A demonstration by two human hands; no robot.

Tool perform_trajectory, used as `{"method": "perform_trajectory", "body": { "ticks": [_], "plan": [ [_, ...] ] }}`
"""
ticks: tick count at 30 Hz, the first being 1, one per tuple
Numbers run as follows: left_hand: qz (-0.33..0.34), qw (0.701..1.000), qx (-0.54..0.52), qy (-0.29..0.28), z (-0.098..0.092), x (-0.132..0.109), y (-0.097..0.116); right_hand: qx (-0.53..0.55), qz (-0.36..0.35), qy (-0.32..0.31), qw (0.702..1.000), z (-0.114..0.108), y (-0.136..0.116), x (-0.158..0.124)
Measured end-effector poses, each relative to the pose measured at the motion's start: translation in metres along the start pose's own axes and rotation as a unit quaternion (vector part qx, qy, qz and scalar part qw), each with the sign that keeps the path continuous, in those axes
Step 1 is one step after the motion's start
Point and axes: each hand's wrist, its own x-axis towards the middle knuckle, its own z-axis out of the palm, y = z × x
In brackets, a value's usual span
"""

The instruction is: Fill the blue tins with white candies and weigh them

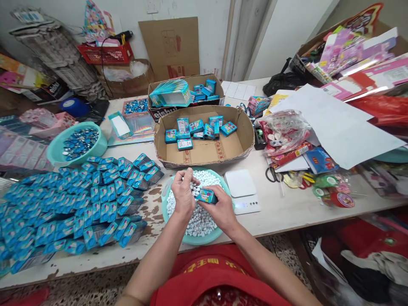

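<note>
My right hand (222,209) grips a small blue candy box (206,196), tilted on its side over a teal basin (204,242). White pellet-like candies (200,224) fill the basin. Close to the box's left end, my left hand (183,193) is closed, with its fingers curled around a few white candies. Whether any candy is passing into the box is too small to tell. Just right of the basin lies a white digital scale (240,185). Behind it stands a cardboard tray (204,155) with several blue boxes inside.
Many blue boxes (103,193) stand in rows at the left. A teal bowl (103,144) there holds shiny blue pieces. Another carton (159,112) sits behind the cardboard tray. Scissors (270,173), plastic bags (287,127) and white sheets (347,127) crowd the right side.
</note>
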Motion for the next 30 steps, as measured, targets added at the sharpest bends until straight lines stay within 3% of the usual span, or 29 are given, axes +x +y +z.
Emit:
{"method": "perform_trajectory", "body": {
  "ticks": [19, 27, 30],
  "plan": [
    [0.036, 0.999, -0.002, -0.021, 0.005, -0.009, 0.015, 0.057, 0.000, 0.019, 0.998, 0.006, -0.006, -0.003],
    [0.096, 0.991, 0.084, -0.048, 0.003, -0.007, 0.006, 0.065, -0.001, 0.032, 0.997, 0.004, -0.008, -0.003],
    [0.060, 0.993, 0.085, -0.059, 0.006, -0.002, 0.001, 0.055, 0.022, 0.030, 0.998, -0.001, -0.001, -0.001]
  ]
}}
